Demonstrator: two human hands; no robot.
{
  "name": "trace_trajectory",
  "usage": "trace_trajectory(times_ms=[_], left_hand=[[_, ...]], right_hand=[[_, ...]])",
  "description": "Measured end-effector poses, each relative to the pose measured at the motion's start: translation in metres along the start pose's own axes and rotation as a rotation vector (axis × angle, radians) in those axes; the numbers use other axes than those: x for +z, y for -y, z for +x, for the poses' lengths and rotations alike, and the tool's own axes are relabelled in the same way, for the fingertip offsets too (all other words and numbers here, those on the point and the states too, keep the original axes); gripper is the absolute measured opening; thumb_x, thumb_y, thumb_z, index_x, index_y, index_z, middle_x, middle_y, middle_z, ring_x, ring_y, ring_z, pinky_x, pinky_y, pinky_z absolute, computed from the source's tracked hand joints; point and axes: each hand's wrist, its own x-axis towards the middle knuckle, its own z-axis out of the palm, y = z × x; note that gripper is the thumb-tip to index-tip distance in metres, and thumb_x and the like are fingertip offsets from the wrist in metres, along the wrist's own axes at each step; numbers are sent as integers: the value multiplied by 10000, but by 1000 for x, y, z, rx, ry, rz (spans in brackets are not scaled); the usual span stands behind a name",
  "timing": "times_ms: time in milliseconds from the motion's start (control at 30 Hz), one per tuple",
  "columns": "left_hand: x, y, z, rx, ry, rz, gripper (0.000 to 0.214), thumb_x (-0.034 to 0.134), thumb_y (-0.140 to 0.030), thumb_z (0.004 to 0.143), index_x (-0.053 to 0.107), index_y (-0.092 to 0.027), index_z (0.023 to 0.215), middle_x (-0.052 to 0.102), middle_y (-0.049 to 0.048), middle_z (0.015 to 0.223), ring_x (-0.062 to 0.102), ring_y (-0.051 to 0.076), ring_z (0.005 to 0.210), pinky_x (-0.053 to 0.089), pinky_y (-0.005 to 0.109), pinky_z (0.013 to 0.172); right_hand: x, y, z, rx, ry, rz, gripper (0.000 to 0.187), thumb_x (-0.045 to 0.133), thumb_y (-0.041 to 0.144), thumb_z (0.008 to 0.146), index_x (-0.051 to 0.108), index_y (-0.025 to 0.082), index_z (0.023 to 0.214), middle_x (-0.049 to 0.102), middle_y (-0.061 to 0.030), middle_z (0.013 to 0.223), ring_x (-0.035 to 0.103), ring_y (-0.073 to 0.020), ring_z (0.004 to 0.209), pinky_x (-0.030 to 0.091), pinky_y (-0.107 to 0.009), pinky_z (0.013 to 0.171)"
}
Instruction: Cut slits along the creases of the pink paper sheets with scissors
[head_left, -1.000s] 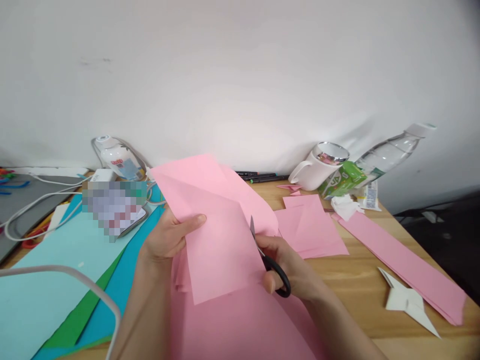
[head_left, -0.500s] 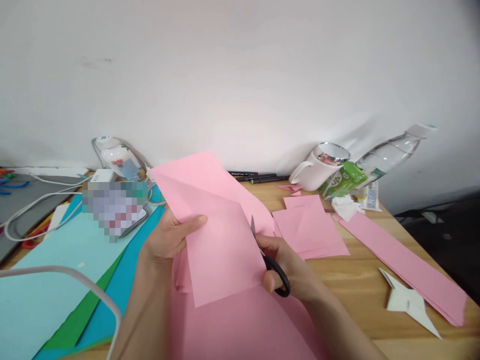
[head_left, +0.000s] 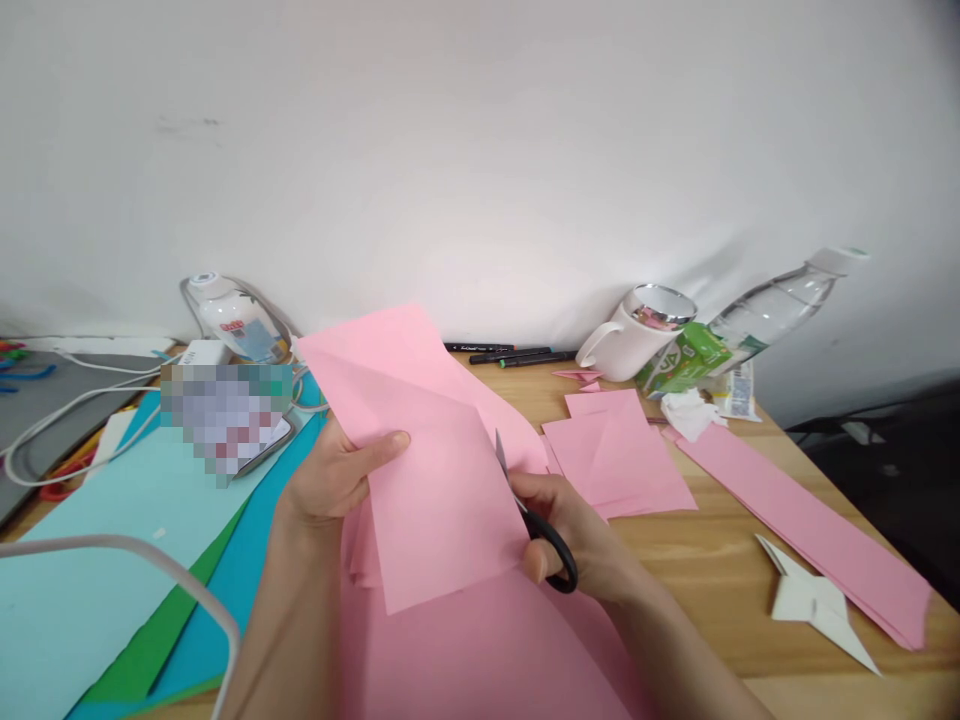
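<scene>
My left hand (head_left: 334, 480) pinches the left edge of a folded pink paper sheet (head_left: 427, 470), thumb on top, and lifts it over the desk. My right hand (head_left: 570, 535) grips black-handled scissors (head_left: 536, 525), fingers through the loops. The blades point up along the sheet's right edge and cut into it. A bigger pink sheet (head_left: 480, 650) lies flat beneath both hands.
On the wooden desk (head_left: 720, 560): more pink sheets (head_left: 622, 455), a long pink strip (head_left: 810, 520), a white folded paper star (head_left: 817, 605), a white mug (head_left: 637, 335), a green carton (head_left: 686, 360), a water bottle (head_left: 780, 300), black pens (head_left: 510, 352). At left lie blue and green sheets (head_left: 112, 540), cables and a charger.
The scissors and the pink sheet have shifted slightly left and up; the blades sit a little further along the sheet's right edge. My left hand keeps its pinch.
</scene>
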Motion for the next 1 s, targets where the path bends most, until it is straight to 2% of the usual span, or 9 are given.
trace_trajectory(times_ms=[100,267,467,867,1000], left_hand=[[0,0,0,1,16,-11,432,690,-134,716,608,-175,1138,715,87,1002,687,260,856,581,337,719],[1,-1,1,7,35,-47,544,670,-98,728,527,-200,1243,723,63,980,699,208,744,586,297,668],[0,0,1,11,47,-56,570,658,-84,739,496,-208,1271,725,47,964,696,193,741,584,276,651],[4,2,3,-3,50,-28,585,688,-114,713,496,-185,1261,717,75,980,695,202,728,580,296,670],[4,4,5,-41,22,-29,581,693,-114,708,500,-179,1253,719,74,963,694,211,752,581,295,662]], right_hand=[[0,0,0,7,1,-2,582,751,647,462,582,130,665,419,21,599,376,-111,570,313,-231,511],[-1,-1,0,13,7,4,598,749,654,458,582,125,685,400,28,596,336,-96,554,278,-223,501],[-1,-3,0,18,6,14,592,752,651,453,567,126,653,379,35,589,320,-91,553,260,-221,505],[-4,2,-1,26,46,56,586,760,645,455,567,137,676,384,37,571,394,-126,591,334,-241,548],[-5,2,-2,29,29,41,582,720,672,503,575,137,679,384,34,566,399,-130,591,333,-242,552]])
